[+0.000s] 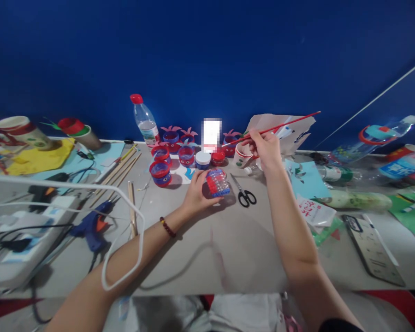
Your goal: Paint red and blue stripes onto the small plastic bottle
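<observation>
Left hand (197, 191) clamped on red-and-blue painted plastic cup (218, 183), held between thumb and fingers; right hand (264, 148) pinched red brush (287, 123), tip near red jar (218, 158); scissors (245, 196) lay beside cup.

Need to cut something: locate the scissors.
In the head view, the black-handled scissors lie just right of centre, beside the painted plastic cup in the left hand.

The left hand (196, 192) covers the left side of a painted plastic cup (219, 183). The right hand's fingers (254, 136) hide part of a red brush (290, 122). A pixelated white patch (211, 131) blocks what lies behind it. The left edge cuts off a power strip (59, 212). Writing on the red-capped bottle (147, 129) is too small to read. The bottom edge crops 2 arms.
</observation>
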The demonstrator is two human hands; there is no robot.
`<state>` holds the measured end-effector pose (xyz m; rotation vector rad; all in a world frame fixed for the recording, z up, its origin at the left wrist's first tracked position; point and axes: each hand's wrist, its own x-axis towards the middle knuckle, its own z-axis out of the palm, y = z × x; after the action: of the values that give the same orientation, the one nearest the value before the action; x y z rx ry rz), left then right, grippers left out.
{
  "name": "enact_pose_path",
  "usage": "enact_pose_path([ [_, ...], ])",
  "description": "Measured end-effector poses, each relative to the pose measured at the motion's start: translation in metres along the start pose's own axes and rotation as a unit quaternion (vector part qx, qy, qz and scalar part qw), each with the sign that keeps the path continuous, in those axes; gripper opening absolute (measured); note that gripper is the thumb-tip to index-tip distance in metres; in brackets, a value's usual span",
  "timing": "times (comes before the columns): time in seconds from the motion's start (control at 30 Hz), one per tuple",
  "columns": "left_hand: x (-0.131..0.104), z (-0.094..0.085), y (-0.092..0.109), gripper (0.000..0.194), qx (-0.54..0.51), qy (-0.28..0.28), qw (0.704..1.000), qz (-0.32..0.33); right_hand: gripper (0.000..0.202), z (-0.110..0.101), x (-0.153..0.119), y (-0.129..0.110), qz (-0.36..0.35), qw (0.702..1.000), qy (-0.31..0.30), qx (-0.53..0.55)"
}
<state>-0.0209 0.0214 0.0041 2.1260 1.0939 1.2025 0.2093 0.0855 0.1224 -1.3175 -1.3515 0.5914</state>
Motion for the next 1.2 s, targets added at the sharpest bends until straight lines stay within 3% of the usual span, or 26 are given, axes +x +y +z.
enact_pose_path([
  [0.1,-0.001,0.001,0.000,0.090,0.001,0.004,1.000,-0.008,0.039,-0.005,-0.008,-0.015,0.046,0.996,-0.015,0.072],
  [0.23,-0.003,0.002,-0.003,0.091,0.009,0.026,1.000,-0.011,0.029,-0.012,-0.026,-0.029,0.062,0.988,-0.080,0.116],
  [0.5,-0.004,0.003,-0.007,0.095,0.026,0.051,0.998,-0.002,0.043,-0.022,-0.047,-0.017,0.047,0.970,-0.198,0.131],
  [0.73,-0.004,0.006,-0.012,0.091,0.055,0.065,0.996,0.017,0.042,-0.015,-0.050,-0.012,0.030,0.968,-0.226,0.104],
  [1.2,-0.004,0.005,-0.008,0.086,0.056,0.087,0.994,0.029,0.042,-0.007,-0.054,-0.009,0.030,0.973,-0.211,0.089],
])
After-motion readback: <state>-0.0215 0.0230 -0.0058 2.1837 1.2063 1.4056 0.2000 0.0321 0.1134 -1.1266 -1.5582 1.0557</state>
